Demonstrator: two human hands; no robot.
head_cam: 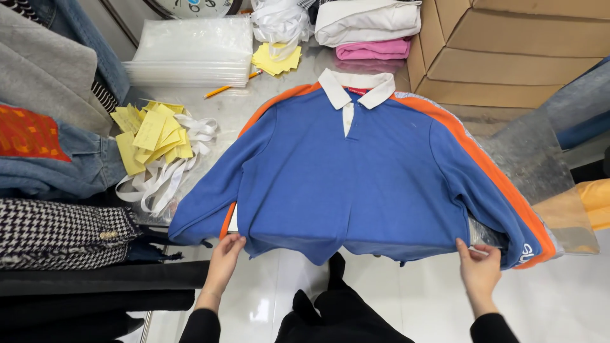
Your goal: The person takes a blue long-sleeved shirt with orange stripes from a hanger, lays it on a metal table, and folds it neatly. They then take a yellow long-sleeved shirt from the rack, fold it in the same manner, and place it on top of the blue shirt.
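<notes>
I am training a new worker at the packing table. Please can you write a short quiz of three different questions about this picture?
1. True or false: the blue polo sweatshirt lies front up, with its white collar away from the person.
2. Which part does the left hand grip? A) the collar B) the bottom hem C) an orange sleeve stripe
3. What lies under the yellow paper slips left of the sweatshirt?

Key
1. True.
2. B; the right hand holds the hem too, near the other corner.
3. White ribbon strips, loosely piled on the table.
</notes>
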